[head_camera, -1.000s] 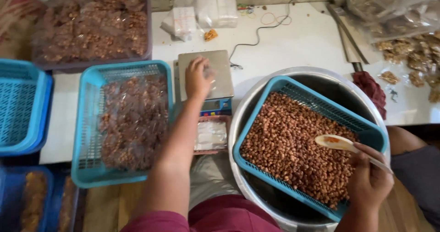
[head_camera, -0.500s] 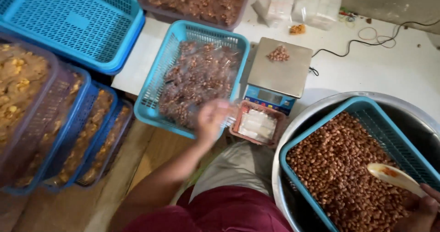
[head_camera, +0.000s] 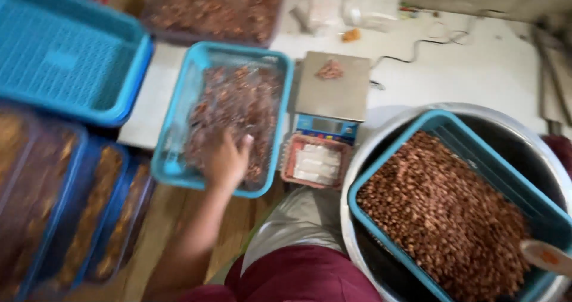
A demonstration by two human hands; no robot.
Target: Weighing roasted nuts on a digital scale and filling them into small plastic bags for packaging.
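My left hand (head_camera: 225, 159) lies on clear packets of brown nuts in a light blue basket (head_camera: 179, 165) at the table's near edge; motion blur hides whether it grips one. To its right a small digital scale (head_camera: 342, 96) carries a little heap of nuts (head_camera: 329, 69). A small pink tray (head_camera: 288, 159) of white pieces sits just below the scale. My right hand is out of frame; only a pale spoon (head_camera: 545, 255) shows at the lower right, over a blue basket (head_camera: 444, 123) full of loose brown nuts.
The nut basket sits in a large metal basin (head_camera: 381, 129). An empty blue basket (head_camera: 59, 57) is at upper left, with stacked filled containers (head_camera: 53, 206) below it. A dark tray of nuts (head_camera: 214, 7), plastic bags (head_camera: 325, 10) and a cable (head_camera: 441, 36) lie at the back.
My left hand has left the scale and come down to the left onto the packets in the light blue basket. The view has swung left, so my right hand has left the frame.
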